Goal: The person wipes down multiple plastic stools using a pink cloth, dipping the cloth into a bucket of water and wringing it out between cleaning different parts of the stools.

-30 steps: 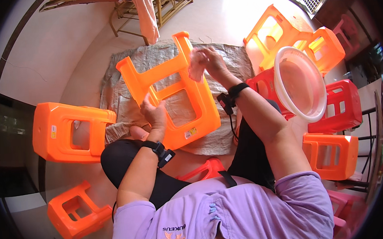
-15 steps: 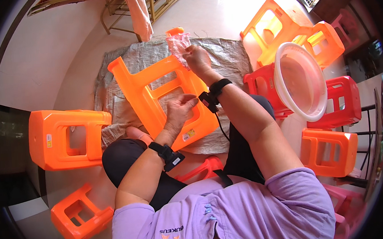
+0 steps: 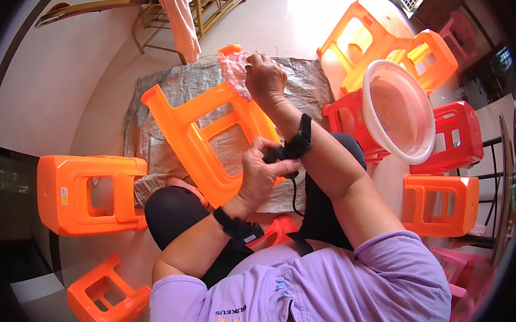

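Note:
An orange plastic stool [image 3: 192,141] lies tipped on its side in front of me, its slatted openings showing. A pink patterned cloth [image 3: 236,74] drapes over one of its far legs. My right hand [image 3: 266,81] is beside the cloth with fingers curled against its edge; whether they grip it is hidden. My left hand [image 3: 260,172] is closed around the black device [image 3: 278,154] strapped at my right wrist, thumb below and fingers above. A second black device [image 3: 238,228] is strapped on my left wrist.
A crinkled grey sheet [image 3: 148,100] lies under the stool. At left stand an orange stool [image 3: 64,179] and a smaller one [image 3: 83,295]. To the right, a white basin [image 3: 397,117] rests on a red stool [image 3: 350,117], among several other stools. A bamboo rack [image 3: 213,13] stands at the back.
My left hand has moved right from above the stool and closed on the right wrist's device. My right hand has shifted slightly along the cloth, its wrist turned.

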`<action>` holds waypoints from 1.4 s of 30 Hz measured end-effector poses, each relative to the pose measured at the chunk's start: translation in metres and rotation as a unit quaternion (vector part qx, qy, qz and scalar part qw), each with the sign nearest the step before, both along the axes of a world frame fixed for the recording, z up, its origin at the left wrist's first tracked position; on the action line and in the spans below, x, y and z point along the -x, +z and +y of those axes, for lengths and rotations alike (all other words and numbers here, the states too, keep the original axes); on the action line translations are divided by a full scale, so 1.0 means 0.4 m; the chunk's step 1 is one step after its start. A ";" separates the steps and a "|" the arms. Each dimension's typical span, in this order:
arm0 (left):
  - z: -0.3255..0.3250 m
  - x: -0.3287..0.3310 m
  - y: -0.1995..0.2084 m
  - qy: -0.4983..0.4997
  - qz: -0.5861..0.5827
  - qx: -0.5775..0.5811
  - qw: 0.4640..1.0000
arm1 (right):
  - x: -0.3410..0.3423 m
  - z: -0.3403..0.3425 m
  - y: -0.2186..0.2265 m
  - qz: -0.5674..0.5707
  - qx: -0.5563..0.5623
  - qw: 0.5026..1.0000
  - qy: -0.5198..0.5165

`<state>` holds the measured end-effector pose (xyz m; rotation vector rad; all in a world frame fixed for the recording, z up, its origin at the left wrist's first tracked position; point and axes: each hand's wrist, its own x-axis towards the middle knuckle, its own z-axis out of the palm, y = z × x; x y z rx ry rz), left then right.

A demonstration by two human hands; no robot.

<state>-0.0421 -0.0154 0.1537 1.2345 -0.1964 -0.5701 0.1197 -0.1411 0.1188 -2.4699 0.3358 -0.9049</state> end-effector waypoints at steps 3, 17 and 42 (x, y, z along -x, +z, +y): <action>-0.006 0.021 0.001 0.004 0.004 0.001 1.000 | 0.009 -0.005 0.022 0.005 0.063 0.998 -0.010; 0.048 -0.028 -0.089 -0.179 -0.003 0.102 0.978 | 0.286 0.176 0.266 0.159 -0.739 0.546 0.361; -0.009 -0.032 -0.035 -0.391 0.297 0.237 0.839 | 0.464 0.240 0.265 0.338 -0.665 0.347 0.568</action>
